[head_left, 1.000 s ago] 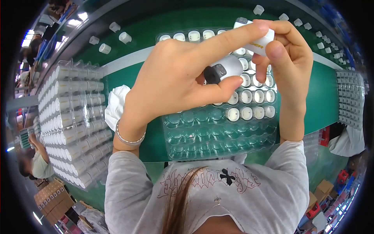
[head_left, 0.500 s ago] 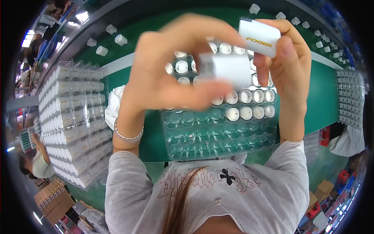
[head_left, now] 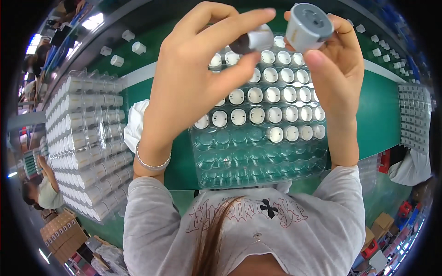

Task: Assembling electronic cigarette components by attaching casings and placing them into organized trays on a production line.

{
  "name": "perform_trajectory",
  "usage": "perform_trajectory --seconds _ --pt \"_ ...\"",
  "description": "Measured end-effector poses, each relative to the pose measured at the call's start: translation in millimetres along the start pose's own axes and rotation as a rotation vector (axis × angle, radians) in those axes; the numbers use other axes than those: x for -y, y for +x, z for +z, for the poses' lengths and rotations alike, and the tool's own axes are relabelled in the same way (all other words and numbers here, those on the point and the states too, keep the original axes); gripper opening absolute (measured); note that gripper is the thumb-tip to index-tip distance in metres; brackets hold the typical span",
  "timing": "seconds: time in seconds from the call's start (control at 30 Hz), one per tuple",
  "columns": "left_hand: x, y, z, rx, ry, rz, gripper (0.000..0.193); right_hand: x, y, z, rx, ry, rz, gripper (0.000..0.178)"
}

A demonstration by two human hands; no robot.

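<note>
My left hand is raised close to the camera and pinches a small white cylindrical part with a dark end between thumb and fingers. My right hand holds a second white cylinder upright, its grey ringed end facing the camera. Both parts are held side by side above a clear plastic tray on the green table. The tray's far rows hold white round parts; its near rows are empty pockets. A silver bracelet circles my left wrist.
Stacked clear trays full of white cylinders stand at my left. A white cloth lies beside them. Loose white cylinders sit at the far left of the table. More trays lie at the right. Another person works at lower left.
Both hands have lifted higher toward the camera. The right-hand cylinder has turned from showing its side to showing its grey end. The left-hand part has moved up beside it.
</note>
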State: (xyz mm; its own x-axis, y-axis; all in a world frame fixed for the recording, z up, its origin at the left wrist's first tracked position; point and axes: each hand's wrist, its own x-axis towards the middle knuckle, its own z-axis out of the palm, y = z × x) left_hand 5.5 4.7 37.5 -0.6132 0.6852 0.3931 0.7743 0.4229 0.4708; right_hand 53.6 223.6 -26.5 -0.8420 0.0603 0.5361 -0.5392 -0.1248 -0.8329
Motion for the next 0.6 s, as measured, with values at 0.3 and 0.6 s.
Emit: perform_trajectory --seconds 0.3,0.6 --pt "11.3 -9.5 26.2 -0.318 -0.271 0.251 0.092 16.2 -6.0 31.1 0.007 -0.192 -0.184 0.042" --pt "2.8 -11.7 32.1 -0.658 -0.687 0.152 0.056 48.1 7.4 -5.6 0.235 -0.622 -0.384 0.045"
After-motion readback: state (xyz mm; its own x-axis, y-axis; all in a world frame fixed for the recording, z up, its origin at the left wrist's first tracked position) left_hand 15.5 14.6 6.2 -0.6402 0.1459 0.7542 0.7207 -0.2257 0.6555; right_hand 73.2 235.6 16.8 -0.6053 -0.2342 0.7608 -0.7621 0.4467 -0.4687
